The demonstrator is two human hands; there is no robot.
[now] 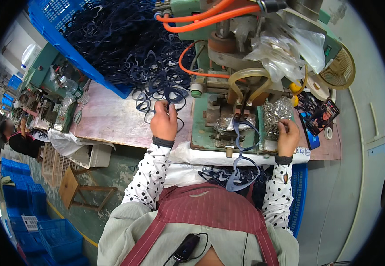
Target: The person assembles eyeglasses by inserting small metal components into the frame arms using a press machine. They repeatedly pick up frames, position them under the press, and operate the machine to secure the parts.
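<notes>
Dark blue plastic spectacle frames (163, 95) are being pinched by the left hand (163, 122) at the near edge of the heap that spills from the blue crate (68, 48) onto the worn pinkish bench top (112, 117). Fingers are curled shut on one thin rim there, with several other fronts lying tangled just beside it.

Over at the green press (210, 119), a second blue frame front (245, 133) is seated on the fixture, and a bundle of finished ones (236, 175) hangs below the bench edge, against the white cloth (201, 157). The right hand (287, 135) is closed over a heap of small shiny metal parts (274, 113); whether a single piece is pinched cannot be told.

Handling is judged light and springy: thin rims, likely to flex a little, and prone to snag on neighbours when lifted from the pile. A hold at the bridge or at an outer corner would probably be best, so that the lens openings are not hooked into other fronts.

The pinched frame's long axis appears to run roughly across the bench, left to right, lying flat. The frame on the fixture is turned the other way, its long axis running from the machine toward the person, slightly tilted.
</notes>
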